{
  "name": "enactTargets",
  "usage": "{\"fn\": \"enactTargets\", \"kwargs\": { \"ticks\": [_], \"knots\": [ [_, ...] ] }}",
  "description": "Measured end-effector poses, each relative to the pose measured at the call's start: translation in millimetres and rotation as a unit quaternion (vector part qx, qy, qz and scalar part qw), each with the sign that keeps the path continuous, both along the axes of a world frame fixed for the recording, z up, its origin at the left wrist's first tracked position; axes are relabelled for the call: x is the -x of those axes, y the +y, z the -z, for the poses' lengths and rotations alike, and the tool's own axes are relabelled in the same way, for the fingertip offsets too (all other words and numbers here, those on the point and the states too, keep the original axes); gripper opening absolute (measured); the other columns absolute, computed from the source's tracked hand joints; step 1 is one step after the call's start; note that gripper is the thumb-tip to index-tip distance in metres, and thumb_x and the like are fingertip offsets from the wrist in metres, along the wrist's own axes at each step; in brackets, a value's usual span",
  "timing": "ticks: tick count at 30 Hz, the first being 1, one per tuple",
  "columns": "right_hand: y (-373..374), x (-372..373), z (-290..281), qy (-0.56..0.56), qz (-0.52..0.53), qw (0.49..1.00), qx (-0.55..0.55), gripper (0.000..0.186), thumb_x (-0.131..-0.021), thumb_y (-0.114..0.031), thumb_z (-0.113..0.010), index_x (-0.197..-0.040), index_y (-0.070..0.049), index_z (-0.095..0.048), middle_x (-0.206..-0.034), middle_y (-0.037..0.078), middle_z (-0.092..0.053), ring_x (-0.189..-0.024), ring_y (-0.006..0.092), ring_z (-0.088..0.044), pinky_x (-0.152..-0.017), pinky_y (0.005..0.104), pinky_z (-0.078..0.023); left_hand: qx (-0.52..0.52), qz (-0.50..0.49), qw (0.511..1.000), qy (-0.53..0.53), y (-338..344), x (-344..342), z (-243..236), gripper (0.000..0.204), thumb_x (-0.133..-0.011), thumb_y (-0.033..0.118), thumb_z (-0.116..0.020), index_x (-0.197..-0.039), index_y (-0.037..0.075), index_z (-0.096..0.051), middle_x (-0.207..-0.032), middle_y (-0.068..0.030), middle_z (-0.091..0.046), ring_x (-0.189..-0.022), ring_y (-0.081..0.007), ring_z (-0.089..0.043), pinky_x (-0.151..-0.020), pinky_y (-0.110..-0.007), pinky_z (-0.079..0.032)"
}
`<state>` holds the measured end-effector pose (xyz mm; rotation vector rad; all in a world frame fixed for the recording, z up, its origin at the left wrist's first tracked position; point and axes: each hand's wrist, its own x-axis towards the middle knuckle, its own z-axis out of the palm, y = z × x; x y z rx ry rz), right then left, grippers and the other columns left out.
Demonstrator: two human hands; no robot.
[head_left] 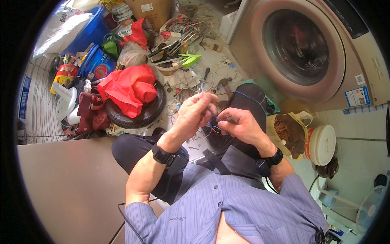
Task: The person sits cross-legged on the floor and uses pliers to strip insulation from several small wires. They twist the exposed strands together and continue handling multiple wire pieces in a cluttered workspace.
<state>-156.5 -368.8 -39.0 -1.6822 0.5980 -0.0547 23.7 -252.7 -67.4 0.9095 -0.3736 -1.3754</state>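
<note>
My left hand [194, 115] is closed in a pinch over my lap, and the end of a thin wire [202, 86] sticks up past its fingertips. Just right of it, my right hand [242, 125] is curled with thumb and finger pressed together. Thin blue wire [214, 128] loops between and below the two hands, running to the right fingers. What lies deeper inside each hand is hidden. Beyond the fingers, a hammer [224, 83] lies on the littered floor next to my knee.
A washing machine [296, 49] stands at the far right. At left are a black tyre [160, 106] under a red bag [132, 87] and a blue bucket [97, 63]. Tools [174, 46] and wire scraps cover the floor ahead. A bag of copper-coloured wire [286, 132] and white bucket [325, 144] sit right.
</note>
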Motion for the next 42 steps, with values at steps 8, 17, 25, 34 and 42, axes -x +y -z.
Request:
{"fn": "enactTargets", "kwargs": {
  "ticks": [8,17,25,34,42],
  "knots": [
    [-15,12,-15,-0.048,0.120,0.991,0.016,0.018,-0.092,-0.012,-0.075,-0.108,-0.003,-0.072,-0.082,0.001,-0.070,-0.063,0.0048,-0.059,-0.057,0.0225,-0.048,0.006,0.091,0.988,-0.126,6,-5,-12,0.028,-0.105,0.030,-0.061,-0.107,0.005,-0.072,-0.075,0.0030,-0.061,-0.060,-0.0020,-0.045,-0.053,-0.019,-0.033],
    [-54,3,0,-0.096,0.104,0.929,0.342,0.029,-0.088,-0.012,-0.071,-0.115,-0.003,-0.070,-0.096,0.017,-0.072,-0.084,0.0351,-0.069,-0.078,0.0412,-0.055,-0.004,0.211,0.951,-0.228,12,-1,-29,0.027,-0.105,0.027,-0.062,-0.109,0.002,-0.073,-0.073,0.0050,-0.055,-0.065,-0.0027,-0.046,-0.058,-0.020,-0.037],
    [-72,19,-29,0.012,0.031,0.989,0.145,0.016,-0.089,-0.011,-0.068,-0.101,-0.002,-0.073,-0.081,0.009,-0.071,-0.079,0.0192,-0.067,-0.075,0.0324,-0.052,-0.053,0.164,0.954,-0.244,21,-22,-15,0.027,-0.105,0.026,-0.061,-0.110,0.003,-0.074,-0.072,0.0045,-0.057,-0.064,-0.0030,-0.049,-0.057,-0.021,-0.040],
    [-86,62,-33,0.030,-0.047,0.965,0.255,0.011,-0.084,-0.006,-0.073,-0.094,-0.001,-0.073,-0.080,0.007,-0.064,-0.077,0.0183,-0.060,-0.072,0.0305,-0.047,-0.078,0.055,0.964,-0.249,20,-36,11,0.025,-0.105,0.027,-0.061,-0.107,0.004,-0.073,-0.067,0.0076,-0.051,-0.060,-0.0013,-0.043,-0.054,-0.020,-0.031],
    [-99,94,-10,0.026,0.217,0.949,0.227,0.010,-0.090,-0.008,-0.069,-0.093,0.002,-0.071,-0.077,0.000,-0.063,-0.075,0.0111,-0.058,-0.070,0.0273,-0.046,-0.086,0.043,0.984,-0.150,4,-29,35,0.020,-0.103,0.024,-0.065,-0.104,0.004,-0.070,-0.062,0.0095,-0.047,-0.050,-0.0001,-0.036,-0.046,-0.019,-0.024]
  ]
}}
